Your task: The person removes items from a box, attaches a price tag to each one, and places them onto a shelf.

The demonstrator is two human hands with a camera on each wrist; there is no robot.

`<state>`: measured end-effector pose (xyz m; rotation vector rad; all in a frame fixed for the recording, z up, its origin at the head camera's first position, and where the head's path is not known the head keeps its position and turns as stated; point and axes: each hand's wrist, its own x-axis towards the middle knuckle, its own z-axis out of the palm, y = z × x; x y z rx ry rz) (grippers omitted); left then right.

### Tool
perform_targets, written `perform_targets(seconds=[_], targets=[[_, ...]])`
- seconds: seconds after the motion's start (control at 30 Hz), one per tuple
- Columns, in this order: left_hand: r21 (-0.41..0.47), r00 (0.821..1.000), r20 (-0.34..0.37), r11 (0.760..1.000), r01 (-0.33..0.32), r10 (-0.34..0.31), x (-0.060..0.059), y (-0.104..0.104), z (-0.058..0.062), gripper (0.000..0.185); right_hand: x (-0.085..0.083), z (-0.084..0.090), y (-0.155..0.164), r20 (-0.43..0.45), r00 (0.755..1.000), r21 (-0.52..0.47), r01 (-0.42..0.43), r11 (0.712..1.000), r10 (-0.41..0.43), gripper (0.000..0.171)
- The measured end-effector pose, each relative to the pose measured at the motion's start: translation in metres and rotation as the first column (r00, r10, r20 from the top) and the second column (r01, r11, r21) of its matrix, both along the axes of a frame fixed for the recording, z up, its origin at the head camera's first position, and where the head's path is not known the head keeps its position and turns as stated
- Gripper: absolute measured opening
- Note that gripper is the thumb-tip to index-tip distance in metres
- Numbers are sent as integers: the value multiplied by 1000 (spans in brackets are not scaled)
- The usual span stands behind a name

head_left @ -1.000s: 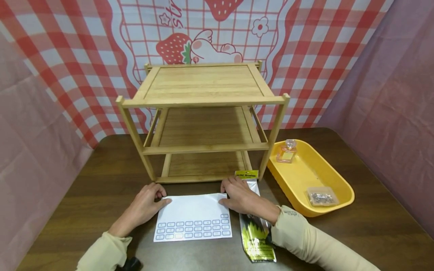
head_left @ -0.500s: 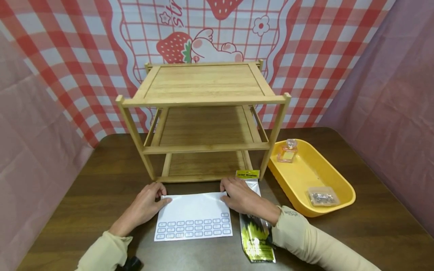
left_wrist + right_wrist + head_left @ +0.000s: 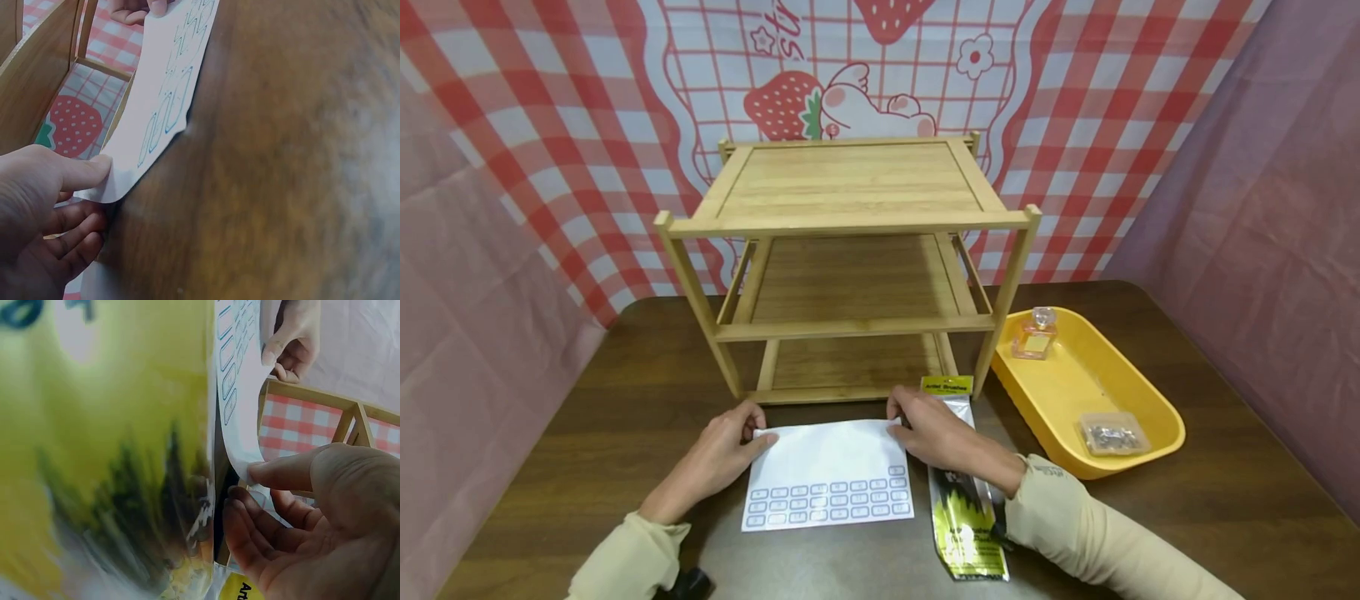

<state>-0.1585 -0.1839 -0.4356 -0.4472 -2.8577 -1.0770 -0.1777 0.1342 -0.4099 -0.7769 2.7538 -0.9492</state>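
Note:
A white sheet of stickers [image 3: 827, 467] lies in front of the shelf, its near half printed with rows of small blue-outlined labels. My left hand [image 3: 724, 450] pinches its far left corner between thumb and fingers. At the far right corner my right hand [image 3: 934, 429] pinches the sheet the same way. In the left wrist view the sheet [image 3: 147, 106] curves up off the table at the held end. The right wrist view shows the thumb on top of the sheet [image 3: 240, 425] and fingers beneath. Under my right forearm lies a yellow-and-black Artist Brushes packet [image 3: 966, 525].
A three-tier wooden shelf [image 3: 850, 223] stands right behind the hands. To the right is a yellow tray [image 3: 1075, 392] holding a pink perfume bottle [image 3: 1035, 335] and a small clear box of metal bits [image 3: 1112, 434]. A red-checked cloth [image 3: 1075, 150] hangs behind the table.
Both hands have raised the far edge of the sticker sheet slightly, and it has shifted a little away from me. The shelf, tray and packet stay in place.

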Motion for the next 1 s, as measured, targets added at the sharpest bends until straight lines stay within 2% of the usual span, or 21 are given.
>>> perform_targets(seconds=[0.17, 0.3, 0.47, 0.63, 1.0], targets=[[44, 1000, 0, 999, -11, 11, 1, 0, 2, 19, 0, 1, 3, 42, 999, -78, 11, 997, -8, 12], [72, 999, -33, 997, -4, 7, 2, 0, 4, 19, 0, 1, 5, 77, 997, -144, 10, 990, 1, 12], [103, 998, -67, 995, 9, -2, 3, -1, 5, 20, 1, 2, 10, 106, 994, -235, -9, 972, 35, 12], [143, 996, -94, 990, 18, -5, 5, -2, 8, 20, 1, 4, 12, 121, 992, -283, -2, 959, 38, 12], [226, 994, -105, 974, 20, 4, 8, -5, 13, 19, 2, 6, 16, 174, 982, -404, 8, 915, 68, 11]])
